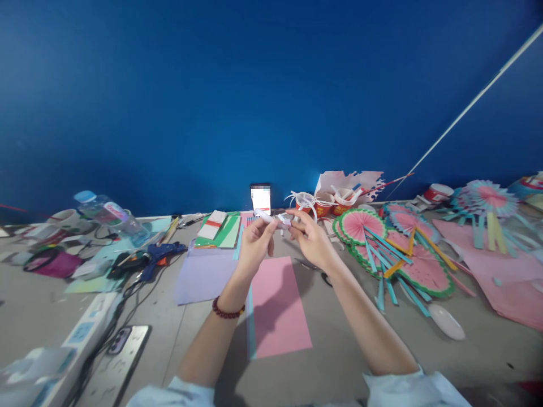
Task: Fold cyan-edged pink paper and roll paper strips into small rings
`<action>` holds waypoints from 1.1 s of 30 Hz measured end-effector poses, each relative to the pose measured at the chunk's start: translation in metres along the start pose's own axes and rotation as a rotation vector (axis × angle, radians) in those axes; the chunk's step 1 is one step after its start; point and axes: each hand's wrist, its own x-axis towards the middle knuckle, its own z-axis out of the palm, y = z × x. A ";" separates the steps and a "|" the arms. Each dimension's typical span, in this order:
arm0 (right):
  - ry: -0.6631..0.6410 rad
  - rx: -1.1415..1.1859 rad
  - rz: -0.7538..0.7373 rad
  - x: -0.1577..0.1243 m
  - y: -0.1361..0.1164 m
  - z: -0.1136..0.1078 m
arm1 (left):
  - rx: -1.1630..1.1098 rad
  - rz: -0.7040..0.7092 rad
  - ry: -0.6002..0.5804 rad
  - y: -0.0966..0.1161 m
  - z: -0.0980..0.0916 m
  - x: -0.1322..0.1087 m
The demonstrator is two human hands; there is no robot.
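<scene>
My left grip point(258, 242) and right grip point(313, 240) are bare hands, and my forearms are uncovered too. Round my left wrist I wear a bracelet of round, dark red beads point(228, 308) with a small yellowish-orange accent on its inner side. My loose, pale blue cloth left sleeve point(178, 394) and matching right sleeve point(411, 391) end around the elbows, though their weave is too blurred to tell.
</scene>
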 end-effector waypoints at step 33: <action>-0.014 -0.061 -0.070 -0.002 0.000 0.001 | 0.059 0.070 0.013 -0.001 0.012 -0.006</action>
